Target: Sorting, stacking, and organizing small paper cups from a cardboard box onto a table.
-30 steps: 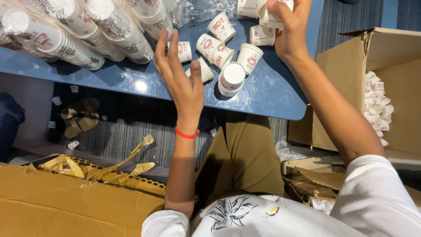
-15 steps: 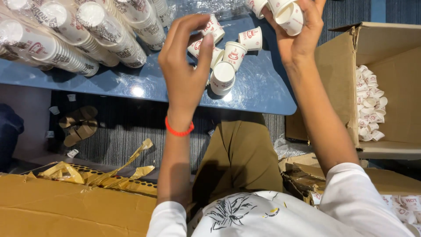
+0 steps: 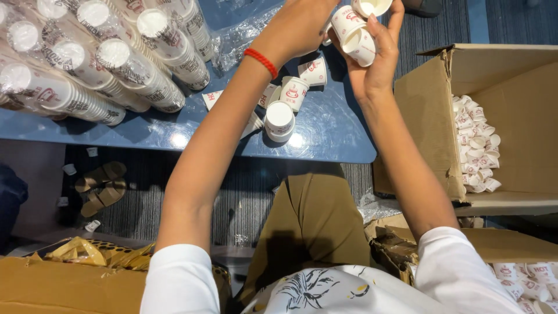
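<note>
Head view looks down on both hands raised over the blue tabletop (image 3: 325, 139). Right hand (image 3: 375, 64) is closed around a short nested stack of small white paper cups (image 3: 356, 36) with red print, held tilted, rims toward the top edge of the picture. Left hand (image 3: 296, 26), with a red band at the wrist, reaches across and touches the stack's left side — its fingers are partly cut off, so I cannot tell whether it grips a cup or only steadies them. The step in hand looks like gathering cups into one stack; adding another calls for lining up rim and base squarely. Loose cups (image 3: 290, 99) lie on the tabletop just below, wrapped sleeves of cups (image 3: 99, 64) to the left, and an open cardboard box (image 3: 500, 122) holding more cups on the right.
</note>
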